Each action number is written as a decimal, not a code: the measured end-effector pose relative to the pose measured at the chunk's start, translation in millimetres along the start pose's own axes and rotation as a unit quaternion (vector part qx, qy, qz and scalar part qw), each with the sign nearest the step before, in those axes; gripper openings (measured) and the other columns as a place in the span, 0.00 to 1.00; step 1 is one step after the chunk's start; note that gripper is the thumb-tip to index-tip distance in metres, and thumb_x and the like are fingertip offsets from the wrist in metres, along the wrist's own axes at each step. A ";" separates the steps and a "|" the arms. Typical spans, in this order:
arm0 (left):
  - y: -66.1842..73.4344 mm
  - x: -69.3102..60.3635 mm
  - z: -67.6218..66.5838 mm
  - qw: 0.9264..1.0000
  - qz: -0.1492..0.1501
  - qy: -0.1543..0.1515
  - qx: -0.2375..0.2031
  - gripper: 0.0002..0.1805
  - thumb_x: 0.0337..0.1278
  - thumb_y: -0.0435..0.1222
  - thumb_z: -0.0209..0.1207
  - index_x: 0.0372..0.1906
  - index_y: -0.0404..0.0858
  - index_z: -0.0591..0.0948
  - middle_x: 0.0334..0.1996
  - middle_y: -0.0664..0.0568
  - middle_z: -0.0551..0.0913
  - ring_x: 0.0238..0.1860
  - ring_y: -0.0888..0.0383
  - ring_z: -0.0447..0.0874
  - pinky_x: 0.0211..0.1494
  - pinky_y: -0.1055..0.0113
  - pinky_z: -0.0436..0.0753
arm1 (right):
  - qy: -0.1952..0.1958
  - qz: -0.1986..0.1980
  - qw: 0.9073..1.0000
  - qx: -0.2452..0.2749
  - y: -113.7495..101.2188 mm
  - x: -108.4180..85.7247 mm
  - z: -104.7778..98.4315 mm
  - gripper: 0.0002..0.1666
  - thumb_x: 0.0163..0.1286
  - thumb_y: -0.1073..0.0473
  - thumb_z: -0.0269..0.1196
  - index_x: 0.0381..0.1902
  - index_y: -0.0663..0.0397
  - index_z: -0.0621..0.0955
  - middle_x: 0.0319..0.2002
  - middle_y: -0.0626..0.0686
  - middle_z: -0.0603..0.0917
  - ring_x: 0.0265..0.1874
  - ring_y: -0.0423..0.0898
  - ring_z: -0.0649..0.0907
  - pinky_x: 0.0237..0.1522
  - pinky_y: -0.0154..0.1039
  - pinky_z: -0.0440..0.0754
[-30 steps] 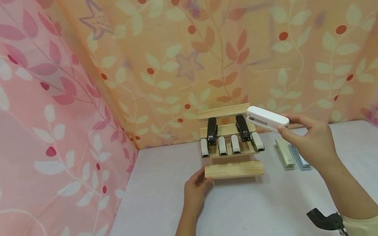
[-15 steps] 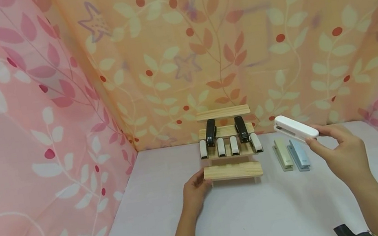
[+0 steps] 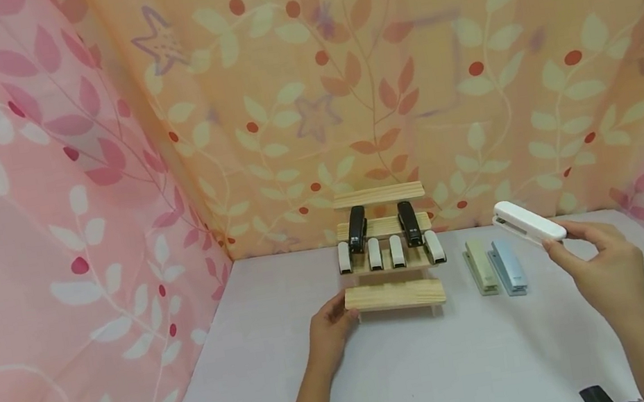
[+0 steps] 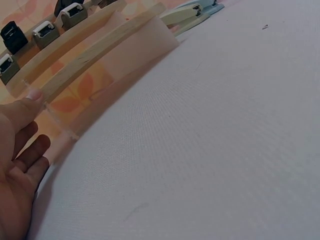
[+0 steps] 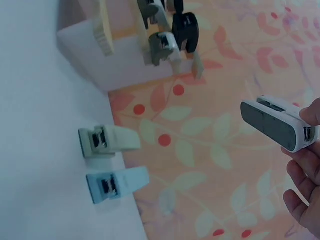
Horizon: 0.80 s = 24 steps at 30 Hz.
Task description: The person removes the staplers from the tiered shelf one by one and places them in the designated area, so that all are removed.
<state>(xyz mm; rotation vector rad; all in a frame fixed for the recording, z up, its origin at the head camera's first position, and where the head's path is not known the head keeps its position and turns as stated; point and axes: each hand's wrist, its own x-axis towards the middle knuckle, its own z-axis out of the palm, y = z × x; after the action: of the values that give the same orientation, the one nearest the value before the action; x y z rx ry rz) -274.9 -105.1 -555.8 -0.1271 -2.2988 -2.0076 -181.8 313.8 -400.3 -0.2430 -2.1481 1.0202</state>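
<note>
My right hand (image 3: 608,271) pinches the end of a white stapler (image 3: 527,221) between thumb and fingers, holding it in the air right of the rack. In the right wrist view the grey underside of this stapler (image 5: 270,125) shows. With my left hand (image 3: 328,330) I grip the left end of the lowest board of a tiered wooden display rack (image 3: 394,296). The thumb (image 4: 34,95) lies on that board's end in the left wrist view. Two black staplers (image 3: 409,224) and several white staplers (image 3: 397,252) stand on the tiers above.
Right of the rack, a pale green stapler (image 3: 482,267) and a light blue stapler (image 3: 508,268) stand side by side on the white tabletop (image 3: 449,363). A flowered orange curtain (image 3: 280,95) hangs behind, and a pink one (image 3: 49,237) is at the left.
My right hand has moved right and down with the white stapler, away from the rack and past the green and blue staplers. The left hand keeps its place on the rack's lowest board.
</note>
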 end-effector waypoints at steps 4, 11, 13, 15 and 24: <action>0.6 0.2 -1.7 1.000 0.007 -0.001 0.005 0.35 0.53 0.50 0.74 0.66 0.45 0.80 0.64 0.51 0.82 0.66 0.51 0.79 0.69 0.60 0.79 | 0.008 0.006 1.000 -0.012 11.5 4.9 1.5 0.24 0.60 0.60 0.76 0.55 0.54 0.88 0.40 0.23 0.76 0.44 0.17 0.68 0.43 0.27 0.65; 0.6 0.9 -1.0 1.000 0.010 -0.004 0.004 0.35 0.53 0.50 0.74 0.66 0.45 0.80 0.64 0.51 0.82 0.66 0.52 0.79 0.67 0.62 0.80 | -0.014 0.058 0.997 -0.052 36.7 10.0 2.2 0.26 0.65 0.52 0.73 0.59 0.54 0.85 0.49 0.52 0.83 0.43 0.23 0.66 0.32 0.22 0.68; -0.1 0.7 -0.4 1.000 0.011 -0.003 0.005 0.34 0.54 0.50 0.73 0.66 0.44 0.80 0.64 0.50 0.82 0.65 0.51 0.80 0.67 0.62 0.81 | -0.016 0.066 0.996 -0.058 43.5 10.3 2.9 0.27 0.66 0.51 0.73 0.60 0.56 0.85 0.51 0.57 0.82 0.42 0.26 0.67 0.31 0.23 0.68; -0.8 0.3 -0.2 1.000 0.007 -0.001 0.007 0.34 0.53 0.50 0.73 0.66 0.45 0.80 0.64 0.51 0.82 0.65 0.51 0.80 0.66 0.63 0.81 | -0.020 0.073 0.995 -0.063 49.5 10.2 4.0 0.27 0.66 0.51 0.72 0.60 0.57 0.84 0.53 0.59 0.82 0.41 0.30 0.68 0.30 0.24 0.67; -2.8 -0.8 0.5 1.000 0.008 -0.004 0.000 0.34 0.54 0.48 0.73 0.66 0.45 0.80 0.63 0.51 0.83 0.64 0.53 0.81 0.64 0.67 0.82 | -0.029 0.084 0.992 -0.086 80.7 8.4 18.0 0.26 0.68 0.52 0.70 0.60 0.59 0.84 0.53 0.65 0.85 0.38 0.50 0.72 0.32 0.39 0.64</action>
<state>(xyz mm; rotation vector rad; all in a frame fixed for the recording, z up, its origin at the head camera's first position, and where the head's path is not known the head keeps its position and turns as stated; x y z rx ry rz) -274.5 -105.0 -558.7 -0.1528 -2.2943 -2.0026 -210.9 360.7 -462.4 -0.4884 -2.3011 0.9451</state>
